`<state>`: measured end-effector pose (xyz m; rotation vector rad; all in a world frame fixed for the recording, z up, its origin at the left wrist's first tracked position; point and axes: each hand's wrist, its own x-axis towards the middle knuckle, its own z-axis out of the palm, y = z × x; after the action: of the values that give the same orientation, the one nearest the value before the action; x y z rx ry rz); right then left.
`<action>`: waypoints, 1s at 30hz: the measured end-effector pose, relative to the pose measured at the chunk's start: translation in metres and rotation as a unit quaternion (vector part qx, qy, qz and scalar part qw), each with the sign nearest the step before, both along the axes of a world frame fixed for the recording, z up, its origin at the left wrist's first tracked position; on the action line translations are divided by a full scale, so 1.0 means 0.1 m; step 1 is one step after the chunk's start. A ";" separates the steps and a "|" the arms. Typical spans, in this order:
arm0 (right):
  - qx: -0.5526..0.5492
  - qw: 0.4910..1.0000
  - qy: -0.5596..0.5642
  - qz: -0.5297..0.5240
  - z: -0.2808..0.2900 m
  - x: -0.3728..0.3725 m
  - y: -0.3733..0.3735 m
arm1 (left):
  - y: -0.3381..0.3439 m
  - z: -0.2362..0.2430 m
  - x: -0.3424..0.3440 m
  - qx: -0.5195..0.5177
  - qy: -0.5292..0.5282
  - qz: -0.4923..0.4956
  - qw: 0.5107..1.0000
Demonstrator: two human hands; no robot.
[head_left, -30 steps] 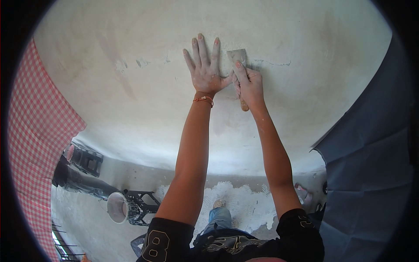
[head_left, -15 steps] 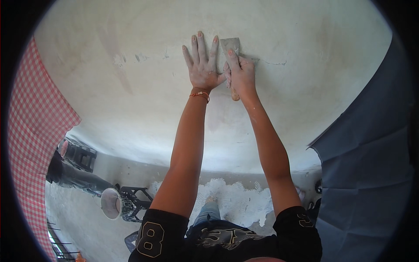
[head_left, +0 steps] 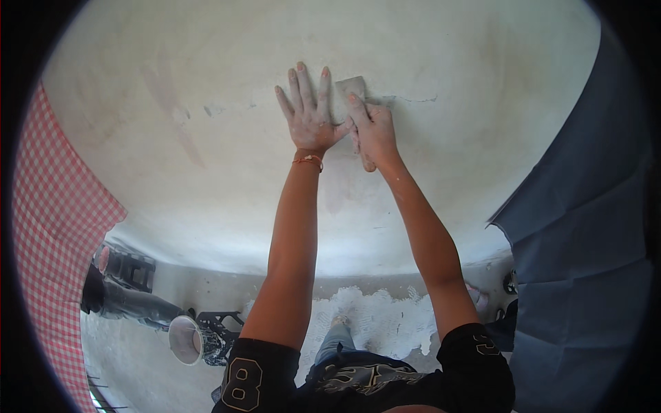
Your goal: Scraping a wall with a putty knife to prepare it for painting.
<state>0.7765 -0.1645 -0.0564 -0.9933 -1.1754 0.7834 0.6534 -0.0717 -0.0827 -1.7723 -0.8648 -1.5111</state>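
Observation:
My left hand (head_left: pixel 311 124), dusted with pale powder, lies flat on the pale wall (head_left: pixel 241 175) with its fingers spread. Just to the right, my right hand (head_left: pixel 375 131) is wrapped around a putty knife (head_left: pixel 351 87), thumb stretched along it toward the blade. The blade rests at the wall surface, and the tan handle end pokes out below my palm. My left thumb reaches to the fingers of my right hand. A thin crack (head_left: pixel 416 100) runs across the wall right of the blade, and small chipped marks (head_left: pixel 215 110) show to the left.
A red-checked cloth (head_left: pixel 69 193) hangs at the left, a dark blue-grey cloth (head_left: pixel 578 255) at the right. Below stand a white bucket (head_left: pixel 186 341) and a black plastic stool (head_left: pixel 219 334). White smears (head_left: pixel 385 316) cover the floor. Another person's legs (head_left: pixel 138 306) show at lower left.
Both hands and the putty knife sit slightly lower and further left in view, while the floor and bucket have shifted a little too. The left hand stays spread, the right keeps its grip.

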 end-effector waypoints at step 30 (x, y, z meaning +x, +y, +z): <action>0.024 0.998 0.042 0.043 -0.28 -0.05 -0.05 | 0.04 -0.08 -0.09 0.008 0.014 0.023 1.000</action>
<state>0.7714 -0.1697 -0.0844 -0.8662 -1.1665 0.8532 0.6446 -0.0677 -0.0902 -1.7463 -0.8721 -1.4565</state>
